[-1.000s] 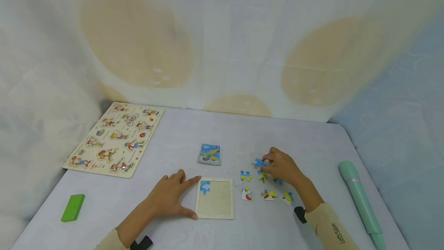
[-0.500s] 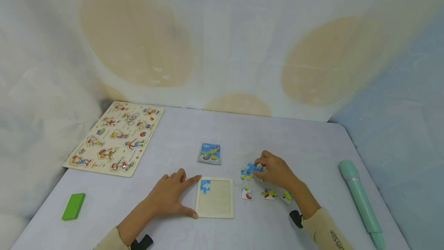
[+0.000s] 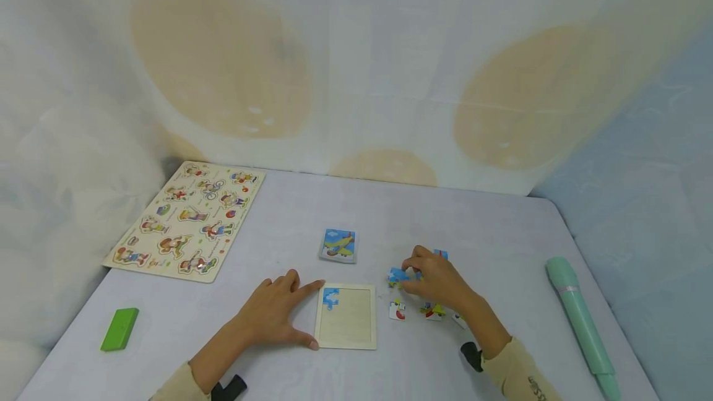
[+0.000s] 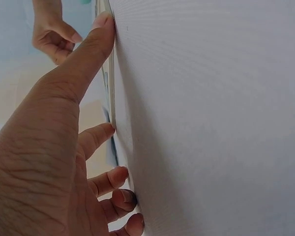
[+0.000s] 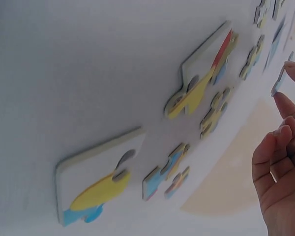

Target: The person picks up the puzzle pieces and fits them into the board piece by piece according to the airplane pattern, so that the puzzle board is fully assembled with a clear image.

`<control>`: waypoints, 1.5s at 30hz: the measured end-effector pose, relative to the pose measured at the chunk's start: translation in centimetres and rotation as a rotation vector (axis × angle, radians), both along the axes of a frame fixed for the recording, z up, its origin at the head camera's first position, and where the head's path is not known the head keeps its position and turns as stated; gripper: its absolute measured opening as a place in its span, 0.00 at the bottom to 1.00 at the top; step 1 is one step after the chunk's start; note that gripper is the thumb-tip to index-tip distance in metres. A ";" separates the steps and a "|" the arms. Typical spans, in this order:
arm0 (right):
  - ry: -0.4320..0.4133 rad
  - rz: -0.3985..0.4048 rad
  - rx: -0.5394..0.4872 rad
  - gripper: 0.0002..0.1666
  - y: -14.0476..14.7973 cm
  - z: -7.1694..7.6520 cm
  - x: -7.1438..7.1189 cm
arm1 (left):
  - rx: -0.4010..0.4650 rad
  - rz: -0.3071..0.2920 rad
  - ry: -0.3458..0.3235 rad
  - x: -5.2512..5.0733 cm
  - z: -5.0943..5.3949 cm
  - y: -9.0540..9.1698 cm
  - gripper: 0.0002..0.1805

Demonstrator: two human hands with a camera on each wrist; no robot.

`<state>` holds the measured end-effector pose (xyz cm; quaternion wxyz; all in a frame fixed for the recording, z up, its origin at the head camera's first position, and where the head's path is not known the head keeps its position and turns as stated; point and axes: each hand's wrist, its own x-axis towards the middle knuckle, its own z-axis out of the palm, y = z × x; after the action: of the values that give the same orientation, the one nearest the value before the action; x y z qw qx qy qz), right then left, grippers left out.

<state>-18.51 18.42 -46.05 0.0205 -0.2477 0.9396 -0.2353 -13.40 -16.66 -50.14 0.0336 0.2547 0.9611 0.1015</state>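
My left hand [image 3: 273, 311] rests at the left side of a square wooden puzzle tray [image 3: 372, 320], thumb and forefinger spread along its edge near the two left corners. In the left wrist view the thumb touches the tray's rim. One blue puzzle piece [image 3: 331, 297] lies in the tray's upper left corner. To the right of the tray, my right hand [image 3: 440, 277] pinches a thin blue puzzle piece [image 5: 282, 80] between thumb and forefinger, above the loose pieces. Among these are a white-and-red piece [image 3: 397, 310] and a white-and-yellow piece [image 5: 101, 184]. The hand partly hides several others.
A small airplane picture card [image 3: 338, 245] lies behind the tray. A wooden board with cartoon figures [image 3: 192, 221] is at the back left, a green block [image 3: 119, 329] at the front left. A mint-green tube-shaped object [image 3: 582, 323] lies along the right side.
Holding the blue puzzle piece, my right hand has moved left toward the tray, uncovering a piece behind it. My left hand stays at the tray's edge.
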 end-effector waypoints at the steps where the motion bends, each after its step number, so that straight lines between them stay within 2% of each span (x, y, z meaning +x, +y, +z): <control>1: 0.001 0.008 -0.006 0.14 -0.1 0.0 0.1 | 0.001 0.001 -0.002 0.0 0.0 0.0 0.59; 11: 0.012 0.046 0.009 0.14 -1.7 0.2 0.9 | 0.004 0.009 -0.011 0.0 -0.1 -0.1 0.59; 20: 0.014 0.130 -0.020 0.11 -3.4 0.3 1.5 | -0.008 0.012 -0.015 0.0 0.0 0.0 0.59; 30: -0.016 0.162 0.029 0.13 -4.7 0.0 1.7 | -0.003 0.010 -0.006 0.0 -0.2 0.0 0.59; 38: 0.032 0.201 0.043 0.13 -5.7 -0.7 1.7 | 0.007 0.013 -0.013 0.0 -0.3 -0.1 0.59; 45: 0.019 0.214 0.035 0.14 -6.5 -0.8 1.6 | 0.012 0.010 0.004 -0.1 -0.4 -0.1 0.59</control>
<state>-16.95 11.93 -46.84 0.0409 -0.3485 0.9118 -0.2131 -13.47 -16.72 -50.51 0.0297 0.2503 0.9618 0.1068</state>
